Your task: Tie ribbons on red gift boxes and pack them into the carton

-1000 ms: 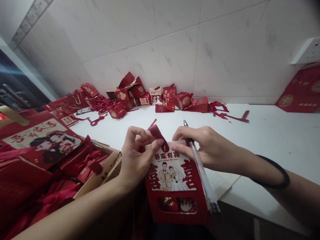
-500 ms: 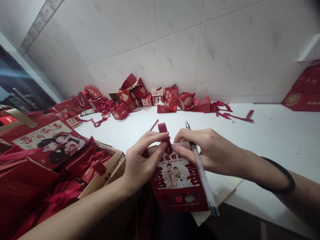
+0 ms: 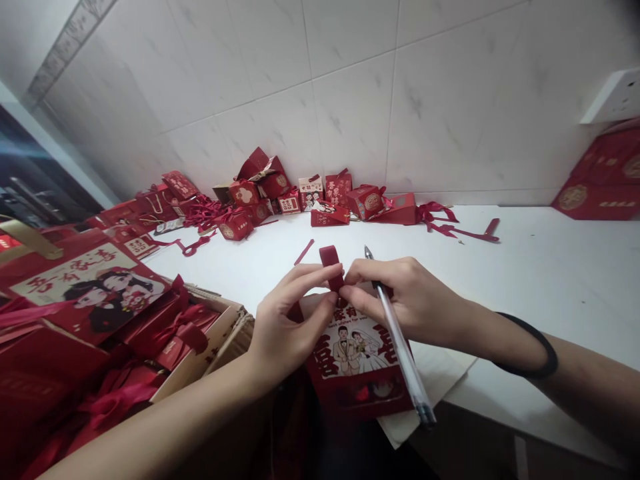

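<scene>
A red wedding candy box (image 3: 350, 400), printed with a bride and groom, stands upright near the white table's front edge, with wrapped pieces behind its window. A dark red ribbon (image 3: 329, 256) rises in a loop from the box's top. My left hand (image 3: 290, 320) is closed, thumb and fingers pinching this ribbon. My right hand (image 3: 400, 290) is closed too, with a clear pen (image 3: 400, 340) lodged between its fingers, tip up. Its thumb and forefinger touch the ribbon's base beside my left fingertips. Fingers cover part of the box's upper edge.
On the left, a cardboard carton (image 3: 220, 333) holds red boxes and ribbons. Several red gift boxes (image 3: 367, 202) line the tiled wall, with loose ribbons (image 3: 440, 217) among them. A red bag (image 3: 595, 180) stands far right below a wall socket (image 3: 615, 97). Paper (image 3: 440, 373) lies under my right hand.
My right thumb and forefinger have moved left, closer to the ribbon and my left fingertips. The box tilts slightly differently, and the whole view has shifted a little.
</scene>
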`<state>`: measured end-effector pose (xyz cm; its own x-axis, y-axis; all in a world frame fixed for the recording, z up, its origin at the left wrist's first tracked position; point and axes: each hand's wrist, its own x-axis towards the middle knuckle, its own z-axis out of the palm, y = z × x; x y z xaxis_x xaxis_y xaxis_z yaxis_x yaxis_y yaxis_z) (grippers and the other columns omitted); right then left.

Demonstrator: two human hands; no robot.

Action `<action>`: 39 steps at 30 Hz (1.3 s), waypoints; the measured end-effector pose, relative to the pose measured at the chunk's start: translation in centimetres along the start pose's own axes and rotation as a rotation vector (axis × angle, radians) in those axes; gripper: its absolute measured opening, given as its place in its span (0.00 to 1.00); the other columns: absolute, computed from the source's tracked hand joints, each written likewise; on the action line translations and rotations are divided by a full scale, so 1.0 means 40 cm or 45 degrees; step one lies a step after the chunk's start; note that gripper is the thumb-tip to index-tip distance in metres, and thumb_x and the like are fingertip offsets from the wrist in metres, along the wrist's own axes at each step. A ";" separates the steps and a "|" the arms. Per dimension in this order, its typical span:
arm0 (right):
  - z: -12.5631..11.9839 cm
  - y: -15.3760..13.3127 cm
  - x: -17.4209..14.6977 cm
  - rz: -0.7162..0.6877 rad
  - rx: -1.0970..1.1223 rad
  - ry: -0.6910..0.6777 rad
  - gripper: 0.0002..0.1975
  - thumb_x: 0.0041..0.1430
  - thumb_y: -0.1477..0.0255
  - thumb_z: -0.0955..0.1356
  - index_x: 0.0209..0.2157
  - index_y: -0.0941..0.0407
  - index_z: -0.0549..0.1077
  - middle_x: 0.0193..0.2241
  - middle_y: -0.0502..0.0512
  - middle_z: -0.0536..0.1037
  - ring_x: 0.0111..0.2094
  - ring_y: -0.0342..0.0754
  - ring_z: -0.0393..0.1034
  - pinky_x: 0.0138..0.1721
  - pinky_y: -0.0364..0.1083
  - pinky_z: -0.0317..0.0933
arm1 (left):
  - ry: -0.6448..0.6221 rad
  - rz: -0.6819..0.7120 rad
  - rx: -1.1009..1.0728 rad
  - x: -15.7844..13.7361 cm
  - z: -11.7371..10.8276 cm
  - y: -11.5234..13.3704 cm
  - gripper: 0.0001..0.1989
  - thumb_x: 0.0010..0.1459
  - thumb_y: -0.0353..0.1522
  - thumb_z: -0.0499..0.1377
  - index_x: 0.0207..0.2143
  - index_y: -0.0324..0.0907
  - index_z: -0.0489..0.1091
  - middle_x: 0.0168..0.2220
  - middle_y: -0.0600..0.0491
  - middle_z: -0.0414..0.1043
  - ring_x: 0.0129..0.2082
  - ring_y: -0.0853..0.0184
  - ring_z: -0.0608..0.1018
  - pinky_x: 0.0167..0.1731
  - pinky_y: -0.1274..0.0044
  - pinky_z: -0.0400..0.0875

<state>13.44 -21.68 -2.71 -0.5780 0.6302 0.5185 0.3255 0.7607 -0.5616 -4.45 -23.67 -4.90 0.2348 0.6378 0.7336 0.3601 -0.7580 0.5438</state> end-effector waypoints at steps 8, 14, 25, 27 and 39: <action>0.000 -0.004 0.005 0.128 0.089 -0.005 0.04 0.54 0.76 0.63 0.27 0.58 0.68 0.19 0.45 0.65 0.20 0.38 0.55 0.22 0.39 0.50 | -0.001 0.000 0.057 -0.003 0.005 0.002 0.20 0.53 0.22 0.55 0.46 0.48 0.69 0.40 0.54 0.71 0.39 0.71 0.74 0.39 0.79 0.73; -0.004 -0.009 0.005 0.160 0.129 -0.036 0.04 0.52 0.77 0.63 0.26 0.58 0.68 0.20 0.46 0.66 0.21 0.39 0.56 0.22 0.39 0.51 | -0.011 0.005 0.074 -0.006 0.004 0.004 0.22 0.53 0.21 0.55 0.49 0.48 0.67 0.41 0.53 0.70 0.40 0.70 0.74 0.40 0.77 0.72; -0.011 -0.015 0.001 0.172 0.184 -0.033 0.04 0.53 0.77 0.63 0.30 0.58 0.69 0.22 0.47 0.68 0.21 0.39 0.58 0.22 0.38 0.53 | -0.081 0.053 0.038 -0.009 0.000 0.004 0.29 0.49 0.21 0.57 0.54 0.47 0.62 0.45 0.51 0.67 0.44 0.67 0.71 0.43 0.77 0.70; -0.010 -0.015 0.001 0.160 0.181 -0.035 0.04 0.53 0.77 0.62 0.30 0.58 0.68 0.22 0.47 0.68 0.21 0.39 0.57 0.22 0.38 0.52 | -0.081 0.053 0.028 -0.009 -0.001 0.003 0.29 0.49 0.21 0.57 0.54 0.48 0.62 0.45 0.51 0.67 0.44 0.68 0.71 0.42 0.77 0.70; -0.010 -0.008 -0.001 0.134 0.197 -0.044 0.04 0.56 0.77 0.62 0.27 0.58 0.65 0.23 0.47 0.68 0.23 0.39 0.59 0.24 0.38 0.53 | -0.124 0.049 -0.008 -0.007 -0.002 0.002 0.27 0.52 0.22 0.56 0.54 0.48 0.62 0.45 0.52 0.67 0.44 0.69 0.70 0.43 0.77 0.69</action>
<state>13.66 -21.88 -2.27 -0.5727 0.6976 0.4306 0.2686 0.6559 -0.7054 -4.55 -23.91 -5.02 0.3354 0.6182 0.7108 0.3433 -0.7829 0.5189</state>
